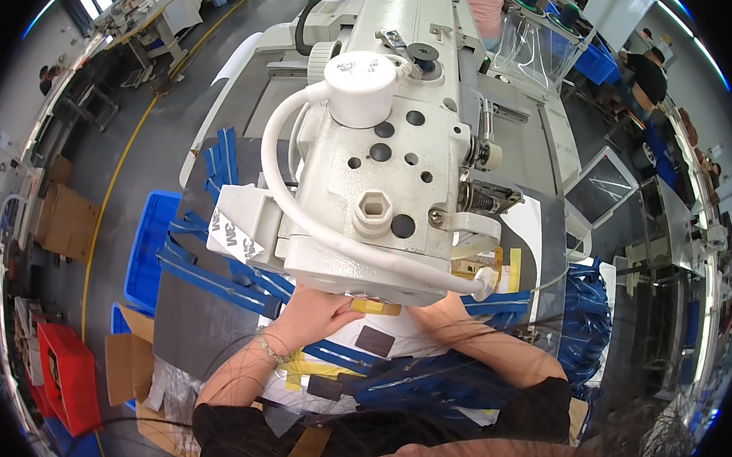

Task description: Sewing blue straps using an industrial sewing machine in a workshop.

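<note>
A big white industrial sewing machine fills the middle of the view and hides the needle area. My left hand reaches under its head, fingers lying on blue strap material on a white template. My right hand goes under the machine head too; only its wrist and part of the back show, so what the fingers do is hidden. Blue straps lie in a heap left of the machine, and more hang at the right. A bracelet sits on my left wrist.
Blue plastic bins stand left of the table, with cardboard boxes and a red box on the floor. A small tilted screen is at the right. Another person works at the far right.
</note>
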`<state>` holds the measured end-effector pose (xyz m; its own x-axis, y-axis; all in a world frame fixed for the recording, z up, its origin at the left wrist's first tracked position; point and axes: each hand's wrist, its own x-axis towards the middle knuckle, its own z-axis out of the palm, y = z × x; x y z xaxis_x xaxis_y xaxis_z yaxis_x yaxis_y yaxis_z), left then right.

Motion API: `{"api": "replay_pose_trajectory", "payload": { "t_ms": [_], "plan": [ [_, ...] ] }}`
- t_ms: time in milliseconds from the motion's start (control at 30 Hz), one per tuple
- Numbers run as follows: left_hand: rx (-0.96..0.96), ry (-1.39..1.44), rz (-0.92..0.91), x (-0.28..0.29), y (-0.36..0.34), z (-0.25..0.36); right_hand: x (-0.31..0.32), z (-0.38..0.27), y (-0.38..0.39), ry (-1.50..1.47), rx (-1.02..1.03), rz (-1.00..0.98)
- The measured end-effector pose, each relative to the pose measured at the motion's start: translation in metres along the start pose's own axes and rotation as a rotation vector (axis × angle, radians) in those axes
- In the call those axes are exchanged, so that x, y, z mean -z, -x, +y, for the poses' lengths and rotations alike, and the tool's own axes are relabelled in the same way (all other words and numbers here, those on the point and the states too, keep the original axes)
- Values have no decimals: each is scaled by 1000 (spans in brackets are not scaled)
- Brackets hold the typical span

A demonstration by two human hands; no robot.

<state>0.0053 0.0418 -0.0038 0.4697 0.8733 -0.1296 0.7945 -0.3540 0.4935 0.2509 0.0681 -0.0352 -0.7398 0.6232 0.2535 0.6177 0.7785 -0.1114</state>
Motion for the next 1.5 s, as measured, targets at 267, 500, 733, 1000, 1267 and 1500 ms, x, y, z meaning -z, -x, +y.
{"api": "replay_pose_trajectory", "payload": {
  "t_ms": [267, 500, 733, 1000, 1267, 1500],
  "plan": [
    [-128, 126, 325, -9, 1, 0, -2, -6, -8, -222, -25, -50],
    [-206, 78, 476, -5, -4, -2, 10, -5, -9, -628, -123, 88],
    [-202, 1, 436, -3, -1, -5, 20, 0, -8, -697, -62, 178],
    [-411, -3, 352, -1, -6, 5, 50, 10, 0, -223, 119, -25],
    [-279, -84, 247, -22, -10, 6, 55, 8, -7, 130, 125, 203],
    [-487, -180, 501, -13, -5, 14, 90, -21, 6, -264, 233, 119]
  ]
}}
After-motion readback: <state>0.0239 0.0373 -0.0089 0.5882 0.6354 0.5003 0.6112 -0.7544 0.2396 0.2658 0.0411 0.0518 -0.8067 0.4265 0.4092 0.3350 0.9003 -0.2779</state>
